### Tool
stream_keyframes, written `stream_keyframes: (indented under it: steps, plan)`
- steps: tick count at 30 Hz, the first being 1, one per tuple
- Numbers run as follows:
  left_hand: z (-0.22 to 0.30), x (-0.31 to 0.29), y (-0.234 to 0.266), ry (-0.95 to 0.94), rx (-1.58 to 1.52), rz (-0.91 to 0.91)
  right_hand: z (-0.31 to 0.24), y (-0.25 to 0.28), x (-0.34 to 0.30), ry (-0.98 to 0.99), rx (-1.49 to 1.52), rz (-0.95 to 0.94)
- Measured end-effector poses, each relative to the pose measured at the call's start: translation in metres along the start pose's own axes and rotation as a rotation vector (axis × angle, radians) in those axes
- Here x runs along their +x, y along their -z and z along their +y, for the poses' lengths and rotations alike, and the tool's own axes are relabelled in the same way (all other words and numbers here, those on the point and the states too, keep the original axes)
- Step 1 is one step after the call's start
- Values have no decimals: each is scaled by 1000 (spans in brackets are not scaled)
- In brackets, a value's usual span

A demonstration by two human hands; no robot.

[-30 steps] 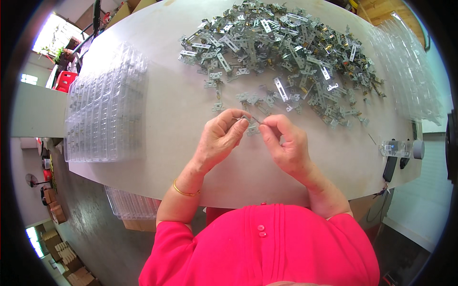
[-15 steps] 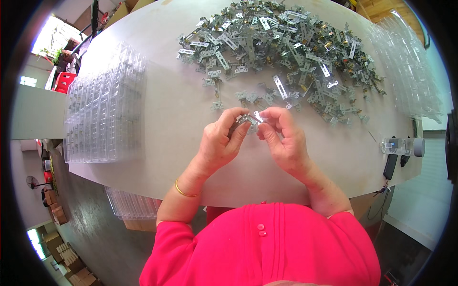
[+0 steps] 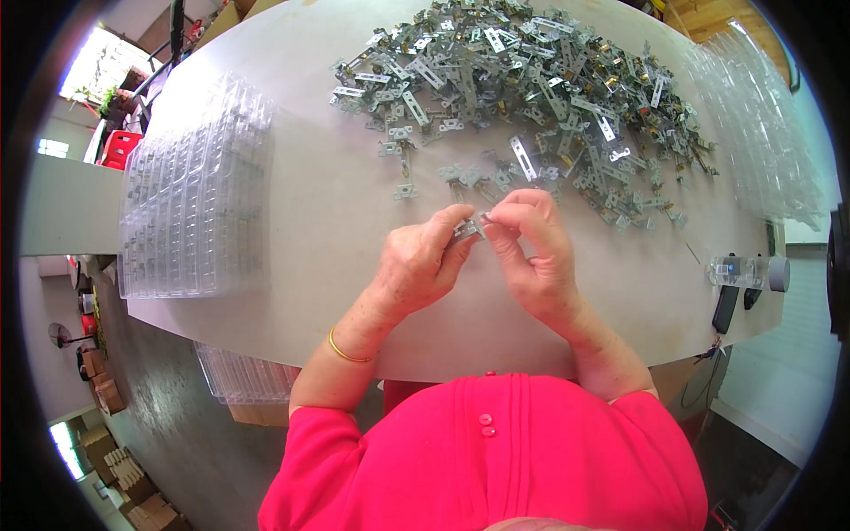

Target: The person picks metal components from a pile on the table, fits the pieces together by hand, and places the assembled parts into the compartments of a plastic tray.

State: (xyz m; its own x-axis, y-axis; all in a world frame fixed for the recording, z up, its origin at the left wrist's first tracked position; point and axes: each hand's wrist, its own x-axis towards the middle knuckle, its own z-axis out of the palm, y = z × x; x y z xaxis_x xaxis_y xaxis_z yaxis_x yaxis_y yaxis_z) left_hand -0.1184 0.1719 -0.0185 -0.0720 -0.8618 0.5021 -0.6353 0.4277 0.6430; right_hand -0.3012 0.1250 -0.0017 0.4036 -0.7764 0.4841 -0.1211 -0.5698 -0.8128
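Between the thumb and forefinger of my left hand is a small silvery metal bracket. Close beside it, my right hand pinches with thumb and forefinger at the bracket's right end; whether a separate small part sits in that pinch is hidden by the fingers. Both hands are raised over the table, just on the near side of a large heap of metal brackets. Several loose brackets lie right beyond my fingertips.
Stacked clear plastic trays stand at the left, and more clear trays at the far right. A clear bottle lies on the right of the white table, beside a black phone-like object. Another tray stack is below the left edge.
The bracket has turned in my left fingers and no longer spans both hands as a bright plate. My right fingertips have drawn closer together and slightly up.
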Motion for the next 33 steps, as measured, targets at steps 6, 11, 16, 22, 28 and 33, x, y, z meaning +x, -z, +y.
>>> stream_keyframes:
  steps: [6, 11, 16, 22, 28, 33]
  plan:
    - [8, 7, 9, 513, -642, -93, 1, 3, -3, -235, 197, 127]
    - [-3, 6, 17, 788, -1147, -87, -3, 0, -6, -389, 244, -17]
    - [-4, 6, 16, 803, -1187, -91, -3, -2, -6, -407, 222, -39]
    - [-3, 9, 16, 769, -1127, -103, -3, 0, -4, -427, 201, -50]
    - [6, 9, 16, 647, -822, -127, -8, 4, -2, -438, 182, -60]
    - [12, 5, 14, 562, -707, -176, -3, -1, -7, -453, 232, -66]
